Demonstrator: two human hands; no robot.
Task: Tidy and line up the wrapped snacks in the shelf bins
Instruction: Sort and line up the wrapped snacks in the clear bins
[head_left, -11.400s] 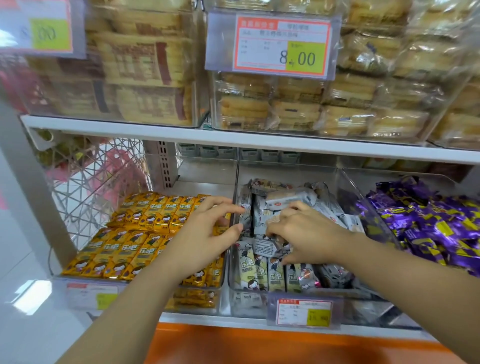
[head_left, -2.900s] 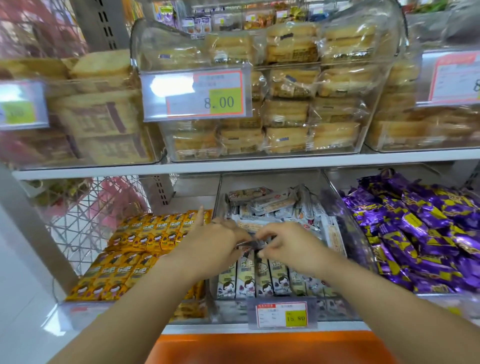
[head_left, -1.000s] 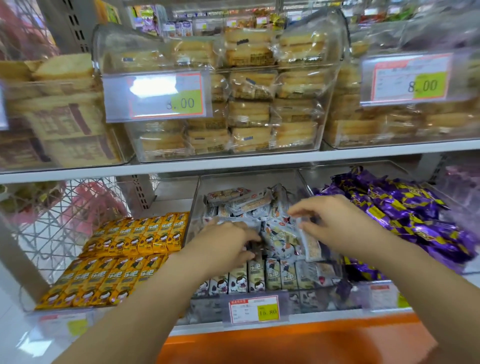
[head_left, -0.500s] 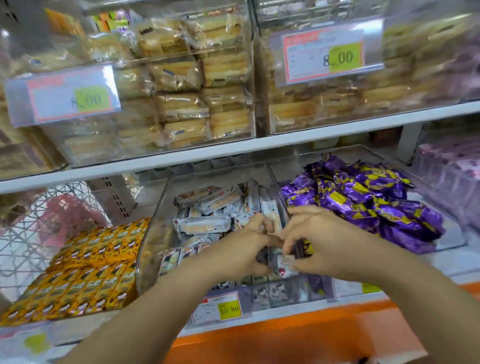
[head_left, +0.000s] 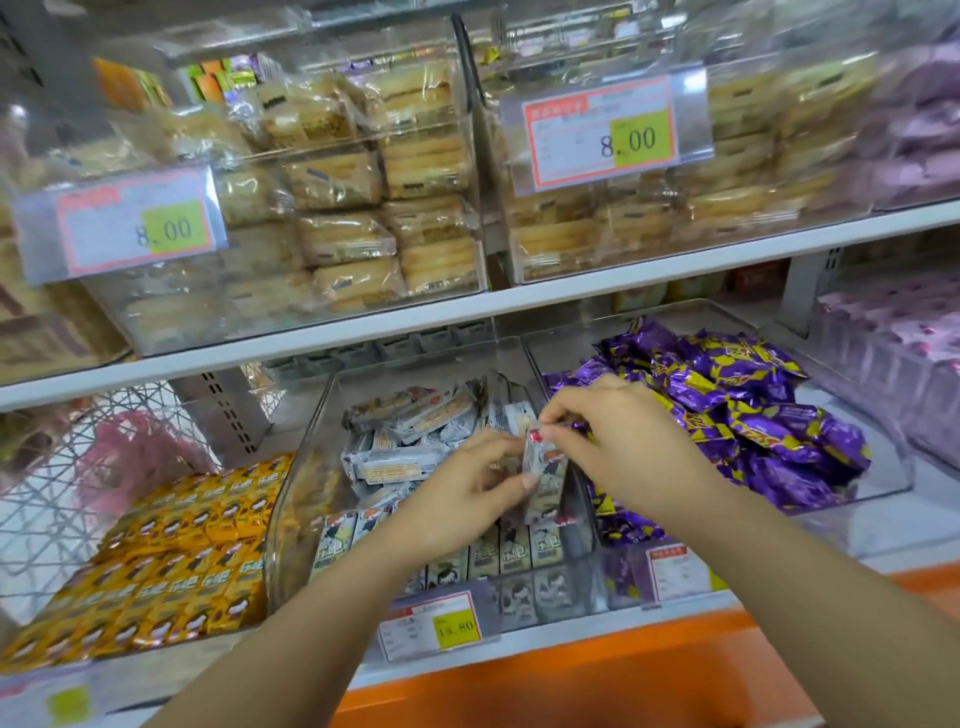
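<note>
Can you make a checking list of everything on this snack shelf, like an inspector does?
surface: white lower shelf carrying clear bins side by side.
job's things: grey snack packs in the middle bin, front row upright, back pile loose; yellow snacks in neat rows; purple snacks heaped.
clutter: nothing seen.
grips: left hand and right hand both pinch one grey pack above the bin.
cables: nothing seen.
surroundings: wrapped cakes above, 8.00 price tags, wire basket at left.
</note>
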